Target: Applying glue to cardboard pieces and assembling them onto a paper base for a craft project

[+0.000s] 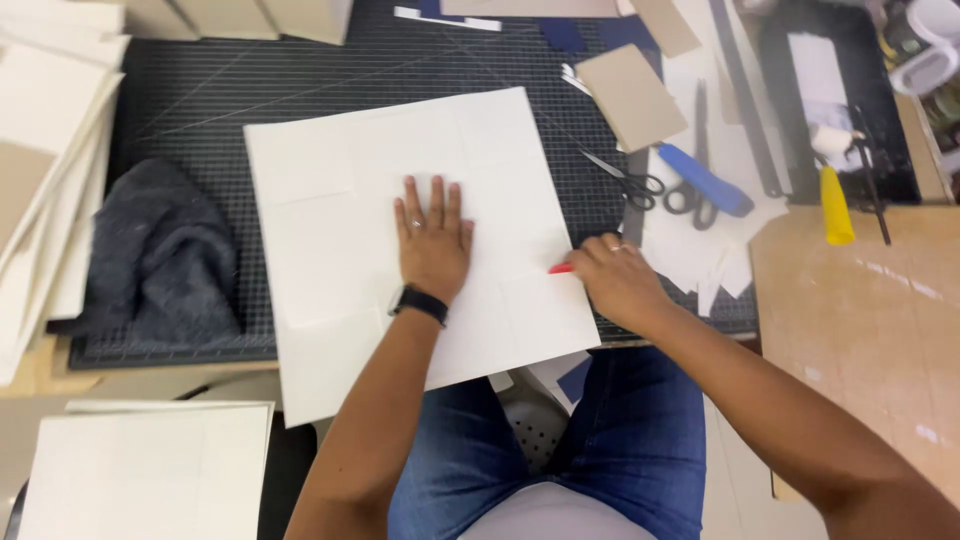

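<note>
head view: your left hand (432,243) lies flat, fingers spread, pressing the white board (400,240) on the black cutting mat (200,90). your right hand (612,277) pinches a small red tool (561,268) at the board's right edge. scissors (645,187) lie nearby.

No labels, signs or screens that I can make out. Closest thing to packaging: pale cardboard box shapes (235,15) along the far edge of my worktop, top left, plain off-white sides, cut off by the frame, so can't tell if they're really boxes. Cluttered dark tray area top right is too small and blurred to tell any package.
</note>
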